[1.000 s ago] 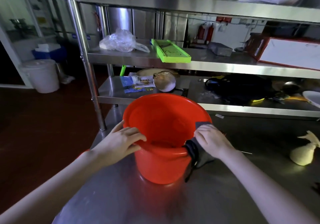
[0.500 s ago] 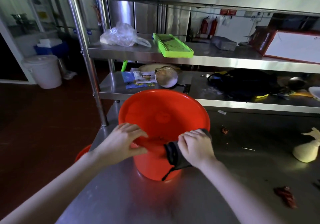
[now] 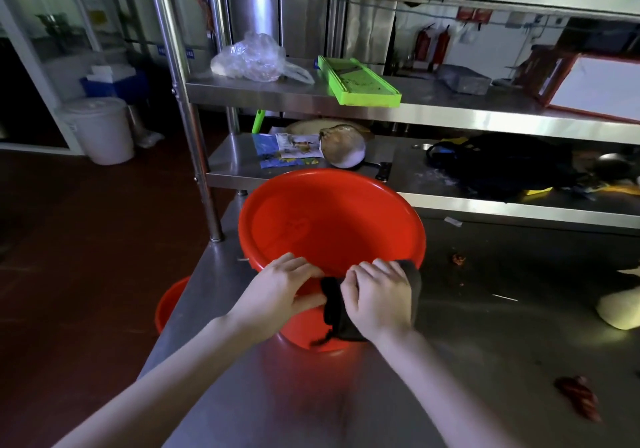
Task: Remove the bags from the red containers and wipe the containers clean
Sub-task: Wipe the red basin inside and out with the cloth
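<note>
Red container (image 3: pixel 329 225), cloth (image 3: pixel 333 305) over near rim

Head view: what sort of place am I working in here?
Most likely a commercial kitchen's prep area: a stainless-steel worktable, tiered stainless-steel shelving behind it, what looks like a green plastic vegetable slicer on a shelf, and two red fire extinguishers on the far wall.

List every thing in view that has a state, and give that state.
Red bucket: on the table, no bag inside.
Dark cloth: folded over the bucket's near rim.
Left hand: grips the rim.
Right hand: holds the cloth on the rim.
Plastic bag: crumpled on the shelf.
</note>
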